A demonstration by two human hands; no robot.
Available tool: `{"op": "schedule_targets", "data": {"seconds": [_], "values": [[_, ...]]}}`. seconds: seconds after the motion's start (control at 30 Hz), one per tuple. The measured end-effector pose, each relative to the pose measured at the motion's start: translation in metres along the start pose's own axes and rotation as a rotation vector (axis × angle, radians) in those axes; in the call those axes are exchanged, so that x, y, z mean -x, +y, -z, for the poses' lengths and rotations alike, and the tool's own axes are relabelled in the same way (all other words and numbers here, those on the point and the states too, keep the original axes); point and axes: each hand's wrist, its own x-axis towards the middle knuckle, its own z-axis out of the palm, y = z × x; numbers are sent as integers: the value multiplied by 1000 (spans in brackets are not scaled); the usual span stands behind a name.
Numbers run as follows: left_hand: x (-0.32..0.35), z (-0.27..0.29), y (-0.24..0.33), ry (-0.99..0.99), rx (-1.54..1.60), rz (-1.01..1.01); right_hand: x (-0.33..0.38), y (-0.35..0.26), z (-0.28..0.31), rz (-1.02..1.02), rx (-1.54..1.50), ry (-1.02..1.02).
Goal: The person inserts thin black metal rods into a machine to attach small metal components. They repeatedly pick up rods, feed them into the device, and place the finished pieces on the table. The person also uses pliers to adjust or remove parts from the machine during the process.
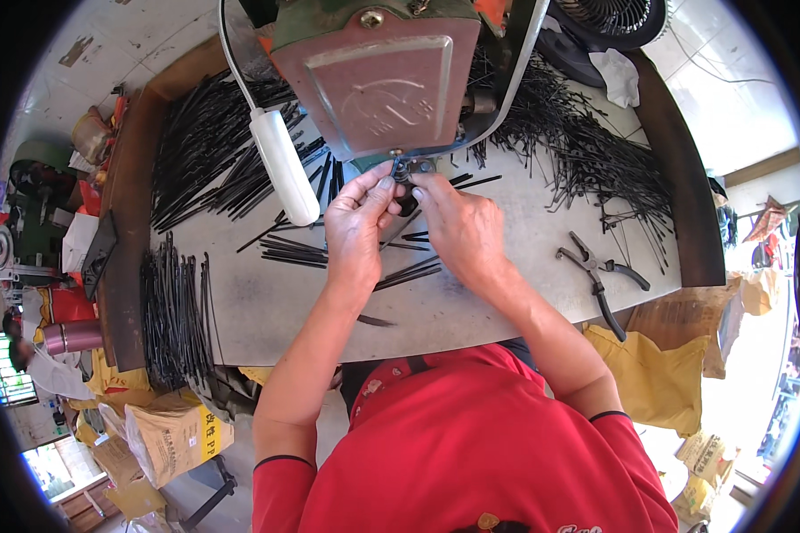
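Left hand (357,213) pinched, right hand (458,213) curled; what either held, couldn't tell. Metal fitting (409,166) sat between fingertips, machine (378,93) just beyond. Steady alignment, fingertips clear of machine, probably served best.

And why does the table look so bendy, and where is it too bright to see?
In the head view, the wide fisheye lens makes the table's front edge look curved; in the head view, glare washes out the bright patch at far right; also in the head view, details between the left hand and right hand are too small to make out.
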Motion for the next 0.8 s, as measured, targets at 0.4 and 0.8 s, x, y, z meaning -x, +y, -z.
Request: {"op": "schedule_targets", "data": {"seconds": [0.4,0.8], "values": [[-4,6,7,-16,-140,-4,8,1,-7,8,-7,2],[-1,2,6,-4,-75,-12,5,-1,-1,54,38,10]]}}
